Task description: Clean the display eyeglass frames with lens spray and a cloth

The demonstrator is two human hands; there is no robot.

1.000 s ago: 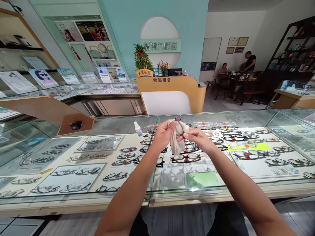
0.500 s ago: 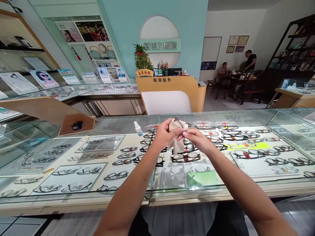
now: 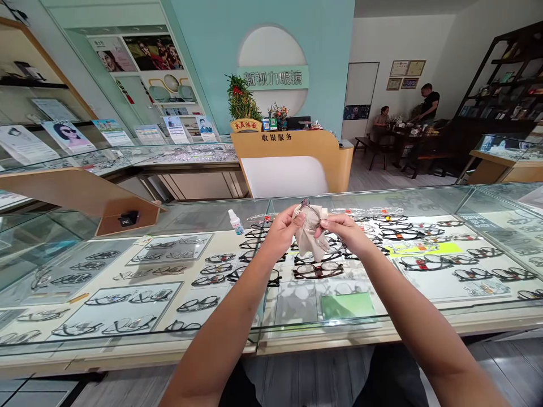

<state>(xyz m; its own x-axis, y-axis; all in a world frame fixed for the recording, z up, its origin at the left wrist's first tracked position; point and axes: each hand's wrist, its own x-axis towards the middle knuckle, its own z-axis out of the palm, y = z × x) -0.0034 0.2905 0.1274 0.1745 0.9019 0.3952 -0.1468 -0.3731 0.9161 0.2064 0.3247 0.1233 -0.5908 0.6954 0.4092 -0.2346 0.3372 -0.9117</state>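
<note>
A cream cleaning cloth (image 3: pixel 311 240) is bunched between my two hands above the glass counter, its lower part hanging down. My left hand (image 3: pixel 283 230) is closed around the cloth, thumb on top. Thin-framed eyeglasses (image 3: pixel 306 202) stick out above the cloth, the rest of them partly covered by it. On the other side my right hand (image 3: pixel 344 229) pinches the eyeglasses at the cloth's edge; its exact grip is small and partly hidden. A small white spray bottle (image 3: pixel 236 223) with a blue label stands on the counter to the left.
Under the glass of the display counter (image 3: pixel 271 339) lie many eyeglass frames (image 3: pixel 319 270) and a green card (image 3: pixel 347 306). A wooden stand (image 3: pixel 80 189) holding a small black object rises at left. Beyond is a wooden cashier desk (image 3: pixel 339 164); two people are at a table far right.
The cloth has opened out and hangs lower and wider between my hands. My right hand has shifted slightly right, away from the left. The view has moved a little.
</note>
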